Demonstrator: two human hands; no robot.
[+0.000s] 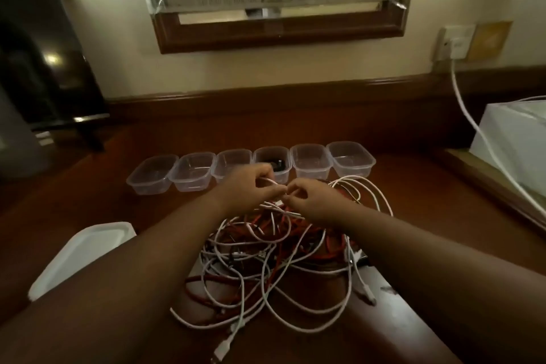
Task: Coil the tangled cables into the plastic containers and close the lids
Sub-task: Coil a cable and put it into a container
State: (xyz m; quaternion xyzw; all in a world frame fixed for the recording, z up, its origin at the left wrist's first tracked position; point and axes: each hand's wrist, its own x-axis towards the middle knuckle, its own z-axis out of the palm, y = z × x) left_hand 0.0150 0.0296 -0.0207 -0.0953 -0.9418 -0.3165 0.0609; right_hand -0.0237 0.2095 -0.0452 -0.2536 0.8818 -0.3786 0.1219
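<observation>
Six plastic containers (251,170) stand open behind the tangled cables (274,260) on the bench (88,201) while our left hand (251,186) and right hand (310,201) pinch one white cable (276,182) taut, apparently to free it for coiling.

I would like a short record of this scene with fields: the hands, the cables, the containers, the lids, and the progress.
left hand: pinches a white cable
right hand: pinches the same cable, close beside the left
cable pile: white and red cables tangled on the table
containers: six clear tubs in a row, all open; the fourth from the left holds something dark
lids: white stack at the left
progress: early, the pile is still tangled
</observation>
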